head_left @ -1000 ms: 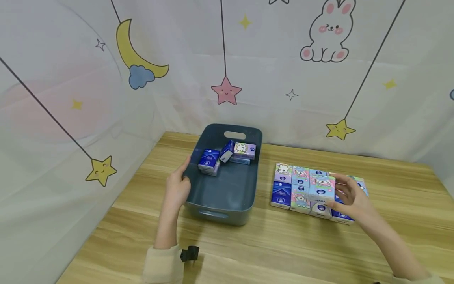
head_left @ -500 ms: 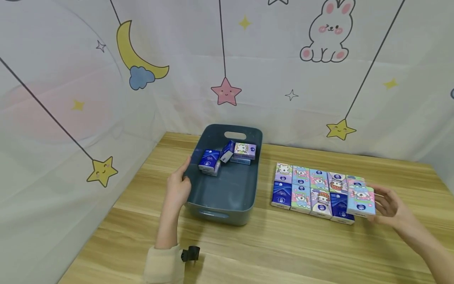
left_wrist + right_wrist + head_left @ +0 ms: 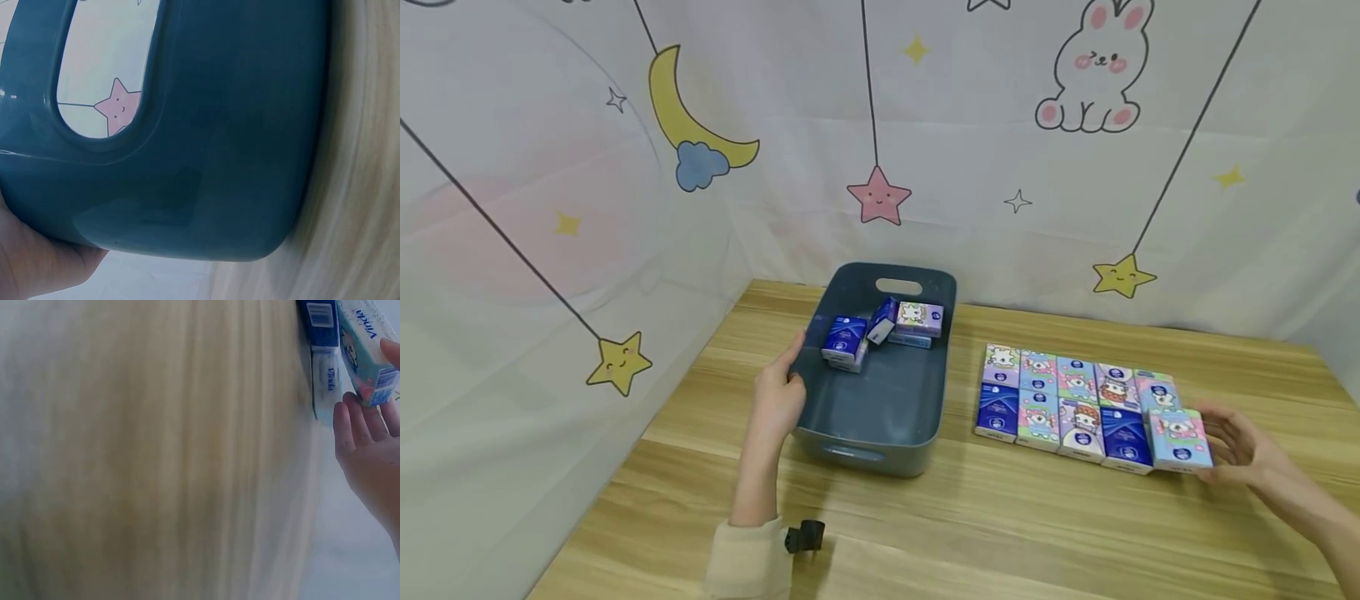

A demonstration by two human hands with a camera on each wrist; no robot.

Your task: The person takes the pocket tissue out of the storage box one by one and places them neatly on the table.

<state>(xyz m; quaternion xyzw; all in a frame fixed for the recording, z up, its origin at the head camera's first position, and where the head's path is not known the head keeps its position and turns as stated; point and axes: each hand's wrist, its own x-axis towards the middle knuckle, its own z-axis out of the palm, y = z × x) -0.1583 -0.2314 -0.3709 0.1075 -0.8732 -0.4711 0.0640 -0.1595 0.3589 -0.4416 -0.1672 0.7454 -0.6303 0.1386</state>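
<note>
In the head view my left hand [image 3: 779, 398] grips the left rim of a dark teal plastic bin [image 3: 880, 400], its index finger straight along the wall. The left wrist view shows part of that hand [image 3: 44, 256] against the bin's outer side. My right hand [image 3: 1247, 446] holds a pink-and-blue pocket tissue pack [image 3: 1180, 437] by its right end, beside the front row of packs. In the right wrist view the thumb and fingertips pinch this pack [image 3: 369, 347], which sits tilted against its neighbours; whether it touches the table is unclear.
Two rows of tissue packs [image 3: 1080, 425] lie side by side on the wooden table [image 3: 1000, 525], right of the bin. Several more packs [image 3: 844, 335] lie loosely in the bin's far half. A printed cloth [image 3: 970, 208] hangs behind the table.
My right hand has carried the tissue pack rightward from above the rows, then down to the right end of the front row. My left hand stays on the bin.
</note>
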